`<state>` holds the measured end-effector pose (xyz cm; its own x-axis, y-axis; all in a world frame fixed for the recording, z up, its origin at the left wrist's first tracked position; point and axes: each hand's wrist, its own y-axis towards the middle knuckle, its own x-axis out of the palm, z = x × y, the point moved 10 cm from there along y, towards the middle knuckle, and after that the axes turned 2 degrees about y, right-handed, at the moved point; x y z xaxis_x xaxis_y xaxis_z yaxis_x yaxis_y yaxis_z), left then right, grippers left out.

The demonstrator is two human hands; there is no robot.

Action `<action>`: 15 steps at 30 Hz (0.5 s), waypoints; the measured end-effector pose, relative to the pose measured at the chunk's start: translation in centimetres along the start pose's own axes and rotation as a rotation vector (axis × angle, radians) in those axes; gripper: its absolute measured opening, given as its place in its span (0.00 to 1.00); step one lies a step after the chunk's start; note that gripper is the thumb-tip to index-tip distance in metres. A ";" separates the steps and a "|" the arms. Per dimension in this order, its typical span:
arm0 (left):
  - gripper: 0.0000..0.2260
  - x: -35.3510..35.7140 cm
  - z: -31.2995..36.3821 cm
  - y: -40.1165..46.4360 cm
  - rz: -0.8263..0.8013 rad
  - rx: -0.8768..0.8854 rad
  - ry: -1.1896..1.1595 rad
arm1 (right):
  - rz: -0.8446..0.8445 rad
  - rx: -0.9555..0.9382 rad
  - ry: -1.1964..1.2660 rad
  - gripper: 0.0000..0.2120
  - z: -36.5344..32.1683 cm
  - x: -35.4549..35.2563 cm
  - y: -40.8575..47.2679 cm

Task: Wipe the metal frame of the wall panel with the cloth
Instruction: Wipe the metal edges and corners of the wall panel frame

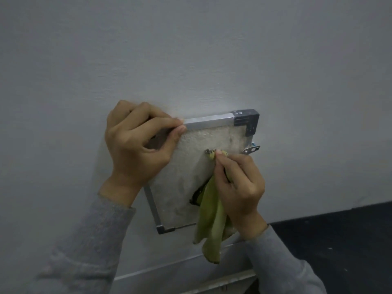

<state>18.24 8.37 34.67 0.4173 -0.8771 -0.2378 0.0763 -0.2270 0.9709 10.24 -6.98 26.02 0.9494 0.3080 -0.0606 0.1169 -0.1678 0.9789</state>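
Head view: the metal frame [206, 121] is gripped at its top edge by the left hand [137, 143]; the green cloth [211, 219] is pinched in the right hand [239, 183] against the panel [186, 175].

A plain pale grey painted wall [191, 49] fills the view; a dark floor [339, 240] lies at lower right.

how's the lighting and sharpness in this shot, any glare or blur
Head view: dim, flat, greyish light; a faint sheen on the top bar of the metal frame, no harsh glare; soft overall, the sleeves blurred at the bottom; the left hand casts a soft shadow on the panel.
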 end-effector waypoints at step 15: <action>0.07 0.1 -0.1 0.0 0.004 -0.004 0.011 | 0.016 0.050 0.031 0.03 0.2 0.0 -0.9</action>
<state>18.36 8.27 34.64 0.4274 -0.8732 -0.2341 0.0787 -0.2221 0.9719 10.19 -6.98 25.09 0.9419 0.3338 -0.0379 0.1167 -0.2195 0.9686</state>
